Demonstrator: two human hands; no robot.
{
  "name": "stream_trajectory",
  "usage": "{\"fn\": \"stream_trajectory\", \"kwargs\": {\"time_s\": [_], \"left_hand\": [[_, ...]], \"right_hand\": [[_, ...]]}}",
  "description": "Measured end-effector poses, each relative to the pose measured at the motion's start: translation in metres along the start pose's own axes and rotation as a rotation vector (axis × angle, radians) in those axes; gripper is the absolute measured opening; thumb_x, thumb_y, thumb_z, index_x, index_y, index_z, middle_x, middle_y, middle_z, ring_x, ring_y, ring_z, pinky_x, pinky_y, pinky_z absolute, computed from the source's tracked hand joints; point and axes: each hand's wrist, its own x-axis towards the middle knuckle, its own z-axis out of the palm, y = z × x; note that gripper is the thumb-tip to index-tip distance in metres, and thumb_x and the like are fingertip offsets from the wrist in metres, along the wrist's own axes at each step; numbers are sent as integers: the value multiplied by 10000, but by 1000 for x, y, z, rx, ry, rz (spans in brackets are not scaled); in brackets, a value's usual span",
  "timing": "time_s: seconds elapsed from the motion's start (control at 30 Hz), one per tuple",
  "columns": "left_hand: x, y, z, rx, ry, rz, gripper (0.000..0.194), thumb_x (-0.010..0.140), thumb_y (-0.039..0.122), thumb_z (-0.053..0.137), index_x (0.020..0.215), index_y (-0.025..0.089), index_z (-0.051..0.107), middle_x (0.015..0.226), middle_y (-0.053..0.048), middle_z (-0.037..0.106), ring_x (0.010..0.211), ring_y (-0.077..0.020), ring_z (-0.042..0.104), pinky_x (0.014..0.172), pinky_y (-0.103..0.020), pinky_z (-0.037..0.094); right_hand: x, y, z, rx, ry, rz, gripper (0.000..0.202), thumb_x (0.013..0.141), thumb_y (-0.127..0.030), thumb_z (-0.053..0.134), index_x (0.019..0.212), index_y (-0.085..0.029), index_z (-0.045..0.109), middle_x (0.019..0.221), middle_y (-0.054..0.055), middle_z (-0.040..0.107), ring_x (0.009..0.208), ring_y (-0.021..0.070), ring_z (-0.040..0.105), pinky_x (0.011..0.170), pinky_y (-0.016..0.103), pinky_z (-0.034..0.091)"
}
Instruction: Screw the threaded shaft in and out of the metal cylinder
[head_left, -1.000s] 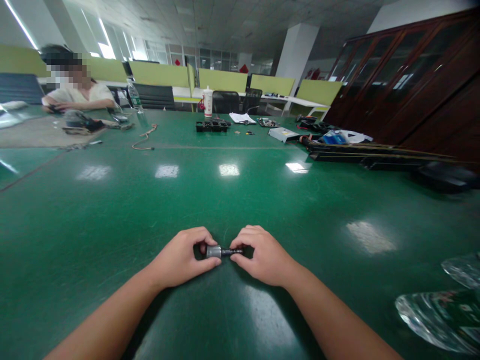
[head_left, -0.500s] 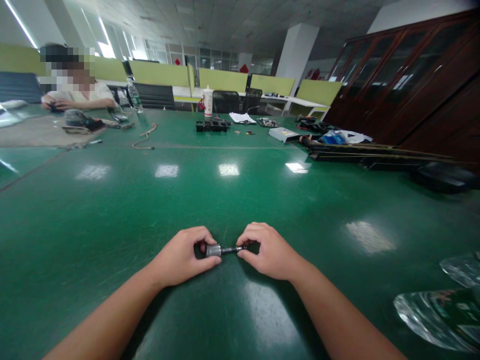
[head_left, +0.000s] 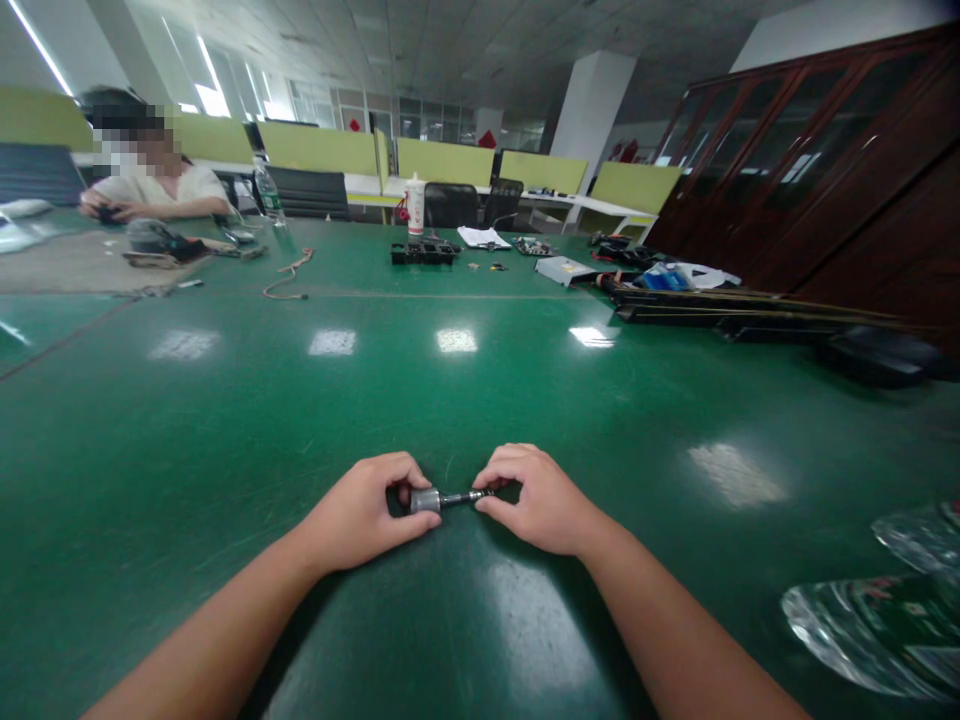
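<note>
A short silver-grey metal cylinder [head_left: 426,500] with a slim dark metal rod [head_left: 457,498] coming out of its right side lies level, low over or on the green table [head_left: 450,400]. My left hand [head_left: 366,515] pinches the cylinder between thumb and fingers. At the other end, my right hand [head_left: 541,503] is closed with thumb and fingertips round the tip of the rod. The fingers partly cover both ends, and the exact kind of part cannot be made out.
Two clear plastic bottles [head_left: 862,632] lie at the right edge. Across the table are a black plastic part [head_left: 424,253], a white cup [head_left: 415,205], a grey metal box [head_left: 564,270] and long black bars [head_left: 675,305]. A person [head_left: 169,190] sits at the far left.
Almost nothing differs. The view has shifted very slightly, and both hands keep the same hold on the cylinder and rod.
</note>
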Motion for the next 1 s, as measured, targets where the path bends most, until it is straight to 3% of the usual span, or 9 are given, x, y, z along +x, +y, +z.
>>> {"fn": "stream_trajectory", "kwargs": {"time_s": [0.2, 0.37, 0.57, 1.0], "left_hand": [[0, -2, 1, -36, 13, 87, 237, 756, 291, 757, 918, 176, 628, 883, -14, 625, 790, -161, 599, 727, -272, 447], [2, 1, 1, -73, 4, 78, 150, 856, 318, 655, 909, 178, 649, 860, -16, 635, 758, -145, 603, 719, -263, 457], [1, 1, 3, -1, -6, 26, 210, 774, 289, 723, 945, 190, 653, 834, -1, 639, 756, -157, 606, 705, -268, 447], [2, 1, 4, 6, -10, 15, 177, 787, 284, 703, 920, 183, 645, 833, -6, 638, 759, -163, 604, 699, -267, 439]], "right_hand": [[3, -10, 18, 56, 17, -69, 160, 765, -147, 743, 905, -217, 710, 842, -2, 701, 821, 153, 596, 820, 324, 408], [2, -10, 16, 54, 7, -71, 126, 806, -158, 709, 920, -212, 706, 867, 5, 700, 841, 157, 593, 824, 329, 406], [1, -10, 16, 36, -3, -82, 133, 826, -165, 683, 951, -209, 698, 901, 18, 700, 866, 168, 591, 843, 344, 400], [1, -9, 18, 12, -21, -77, 204, 799, -167, 709, 996, -222, 704, 920, 14, 700, 883, 169, 594, 855, 351, 393]]}}
